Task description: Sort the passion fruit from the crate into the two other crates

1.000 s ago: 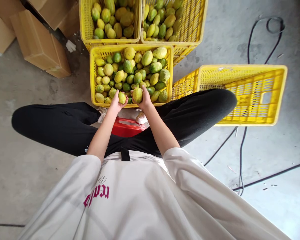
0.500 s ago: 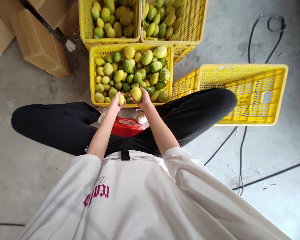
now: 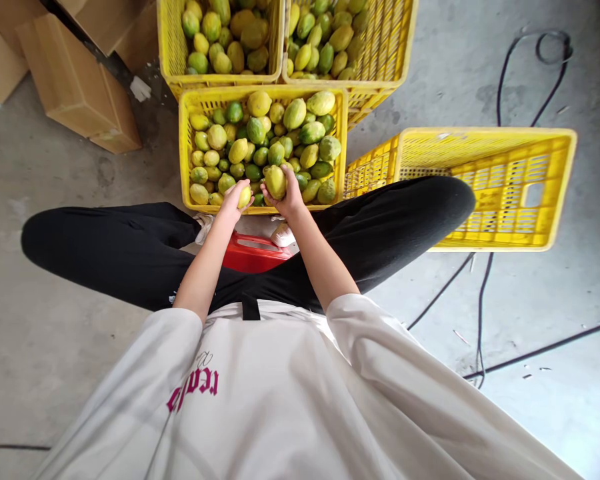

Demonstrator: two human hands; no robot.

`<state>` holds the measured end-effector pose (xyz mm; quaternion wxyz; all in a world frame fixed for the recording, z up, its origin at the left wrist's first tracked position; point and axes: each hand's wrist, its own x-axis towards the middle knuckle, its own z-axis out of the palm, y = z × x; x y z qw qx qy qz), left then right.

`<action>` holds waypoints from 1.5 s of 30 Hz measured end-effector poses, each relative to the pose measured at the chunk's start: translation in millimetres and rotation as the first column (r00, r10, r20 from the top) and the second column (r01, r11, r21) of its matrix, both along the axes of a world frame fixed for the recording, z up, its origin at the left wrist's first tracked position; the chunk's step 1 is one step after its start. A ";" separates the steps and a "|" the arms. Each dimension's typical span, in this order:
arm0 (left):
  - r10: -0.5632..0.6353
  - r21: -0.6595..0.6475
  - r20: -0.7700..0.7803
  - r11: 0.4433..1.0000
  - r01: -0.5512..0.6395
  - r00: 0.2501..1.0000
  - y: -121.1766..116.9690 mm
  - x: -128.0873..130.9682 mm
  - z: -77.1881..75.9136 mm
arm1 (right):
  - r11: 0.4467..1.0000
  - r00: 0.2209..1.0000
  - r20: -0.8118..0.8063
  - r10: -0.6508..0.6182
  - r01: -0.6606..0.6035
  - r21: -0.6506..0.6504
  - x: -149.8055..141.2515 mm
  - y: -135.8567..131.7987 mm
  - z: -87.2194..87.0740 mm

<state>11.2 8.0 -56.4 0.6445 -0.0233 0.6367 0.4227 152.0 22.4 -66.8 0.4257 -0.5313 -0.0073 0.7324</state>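
My left hand point(image 3: 233, 199) is wrapped round a small yellow lemon point(image 3: 245, 196), part of it covered by my fingers. Close beside it, my right hand point(image 3: 291, 192) grips a larger yellow-green lemon point(image 3: 275, 181). Both hands are over the near edge of a yellow plastic crate point(image 3: 184, 148) full of green and yellow lemons point(image 3: 238, 151) of mixed sizes. The two held fruits are apart from each other.
Two more yellow crates point(image 3: 283, 40) of lemons stand behind. A yellow crate point(image 3: 563, 190) lies at the right by my knee. Cardboard boxes point(image 3: 65, 73) are at upper left, black cables point(image 3: 481, 313) on the floor, a red plastic object point(image 3: 253, 257) between my legs.
The lemons in both hands have turned a little within my fingers, showing different sides. My hands have barely shifted, and the crates stay put.
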 end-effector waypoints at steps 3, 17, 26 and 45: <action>-0.028 -0.029 -0.021 0.999 0.027 0.999 0.1 -0.9 -2.9 | 1.000 0.999 -0.035 -0.016 0.015 -0.021 0.0 1.2 4.3; -0.047 -0.069 0.044 0.996 0.050 0.998 -1.8 2.3 9.6 | 0.999 0.999 0.018 -0.027 0.027 -0.026 -3.0 -2.3 18.2; 0.025 -0.151 0.053 0.988 -0.017 0.998 1.4 -1.4 0.8 | 0.999 0.999 -0.044 -0.020 0.018 -0.041 -3.0 -1.6 21.4; -0.021 -0.091 0.097 0.995 0.030 0.995 -2.1 2.6 6.6 | 0.999 0.999 -0.041 0.019 -0.021 -0.044 -1.7 -3.1 8.8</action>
